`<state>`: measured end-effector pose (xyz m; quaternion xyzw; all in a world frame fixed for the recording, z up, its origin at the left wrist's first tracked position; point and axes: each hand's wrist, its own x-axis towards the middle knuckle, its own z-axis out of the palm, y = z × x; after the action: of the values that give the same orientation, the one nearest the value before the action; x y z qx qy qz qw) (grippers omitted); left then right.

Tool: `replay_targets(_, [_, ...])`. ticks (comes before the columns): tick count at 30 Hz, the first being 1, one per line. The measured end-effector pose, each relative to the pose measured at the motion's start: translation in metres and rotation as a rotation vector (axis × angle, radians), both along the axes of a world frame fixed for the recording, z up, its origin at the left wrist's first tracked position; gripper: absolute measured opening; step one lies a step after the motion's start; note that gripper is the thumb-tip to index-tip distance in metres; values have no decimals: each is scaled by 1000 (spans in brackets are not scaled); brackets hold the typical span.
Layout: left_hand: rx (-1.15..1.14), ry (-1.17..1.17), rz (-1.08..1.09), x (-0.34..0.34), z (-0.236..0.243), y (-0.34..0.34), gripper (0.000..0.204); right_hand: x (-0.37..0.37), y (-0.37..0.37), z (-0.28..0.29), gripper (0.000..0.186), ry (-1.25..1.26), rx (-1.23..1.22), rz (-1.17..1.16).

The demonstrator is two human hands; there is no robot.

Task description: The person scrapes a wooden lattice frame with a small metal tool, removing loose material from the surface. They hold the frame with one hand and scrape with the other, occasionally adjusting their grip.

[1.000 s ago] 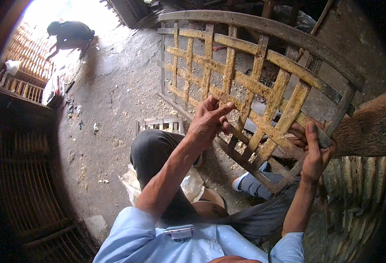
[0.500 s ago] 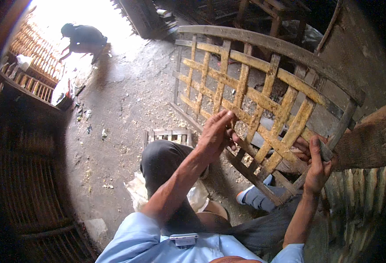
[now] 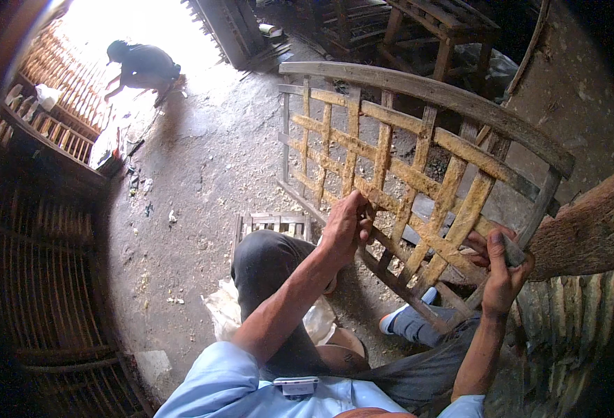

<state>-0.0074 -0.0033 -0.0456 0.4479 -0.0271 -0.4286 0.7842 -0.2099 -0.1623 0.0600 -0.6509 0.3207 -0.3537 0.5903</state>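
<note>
A weathered wooden lattice frame (image 3: 418, 85) is tilted up in front of me, its crossed slats coated in a yellowish crust. My right hand (image 3: 503, 279) is wrapped round the frame's near right edge, thumb on top and fingers behind the slats. Closed fingertips of my left hand (image 3: 348, 226) pinch a slat near the middle of the lattice's lower side. Part of that grip is hidden behind the hand itself.
A smaller slatted wooden frame (image 3: 276, 224) lies on the crumb-strewn floor (image 3: 195, 153) beyond my knee (image 3: 268, 254). White sacking (image 3: 222, 306) is beside my leg. A wooden stool (image 3: 453, 31) stands at the back, a tree trunk (image 3: 578, 230) right. Another person (image 3: 143, 66) crouches far left.
The lattice frame has tipped slightly lower, its far rail now nearer me. My left hand has shifted a little down along the slats; my right hand keeps its hold.
</note>
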Motion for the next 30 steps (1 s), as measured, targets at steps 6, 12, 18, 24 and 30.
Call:
replay_targets(6, [118, -90, -65, -7, 27, -10, 23, 3, 3, 1, 31, -1, 6, -20])
replay_targets(12, [101, -202, -141, 0, 16, -10, 26, 1, 2, 3, 37, 30, -10, -75])
replay_targets(18, [42, -182, -60, 4, -4, -7, 16, 5, 4, 3, 31, 29, 8, 39])
replay_targets(24, [14, -210, -24, -1, -4, -11, 14, 7, 7, 4, 31, 31, -25, 64])
replay_targets(30, [38, -18, -61, 2, -1, -9, 15, 7, 7, 8, 26, 46, -8, 62])
